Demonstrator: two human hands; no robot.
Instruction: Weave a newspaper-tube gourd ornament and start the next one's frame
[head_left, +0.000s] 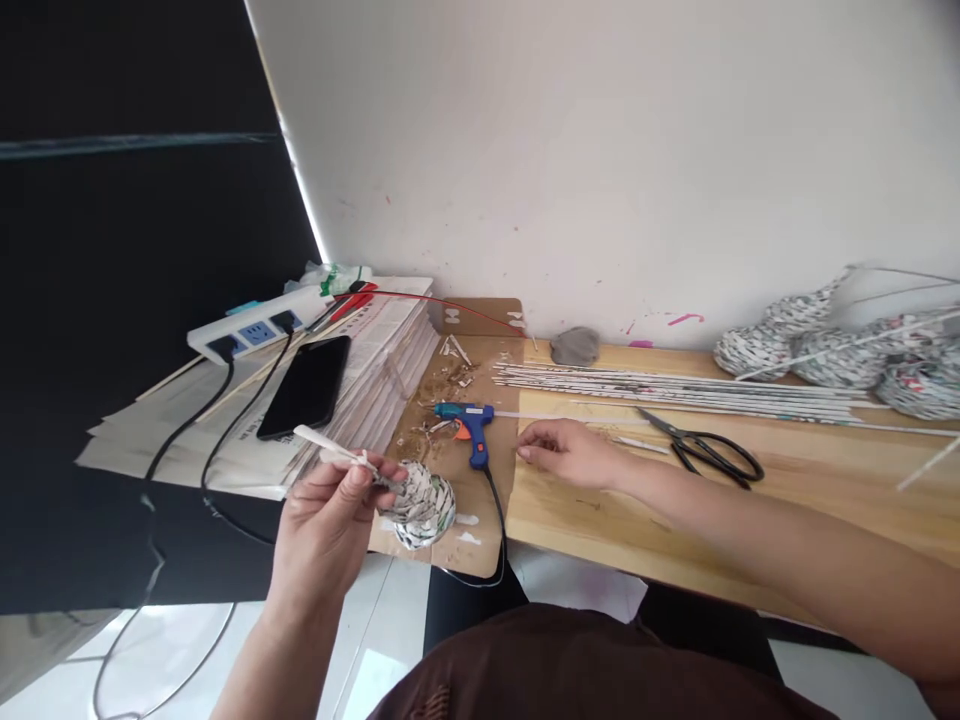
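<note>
My left hand (pixel 334 515) is closed round the narrow neck of a small gourd shape woven from rolled newspaper (pixel 424 505). A pale paper end (pixel 322 440) sticks out past its fingers to the upper left. Over the left edge of the wooden board, my right hand (pixel 551 450) has its fingers curled together; whether anything is in them is hidden. Just left of it lies a blue glue gun (pixel 478 430) with an orange trigger, a glue stick (pixel 514 414) jutting from its back. Black-handled scissors (pixel 705 445) rest to the right, beneath the forearm's far side.
Rolled paper sticks (pixel 660 390) lie along the back. Woven paper gourds (pixel 832 345) stand at the right, a grey lump (pixel 574 346) by the wall. At left, a newspaper stack (pixel 397 370) bears a phone (pixel 306 387) and a power strip (pixel 259 325) with trailing cords.
</note>
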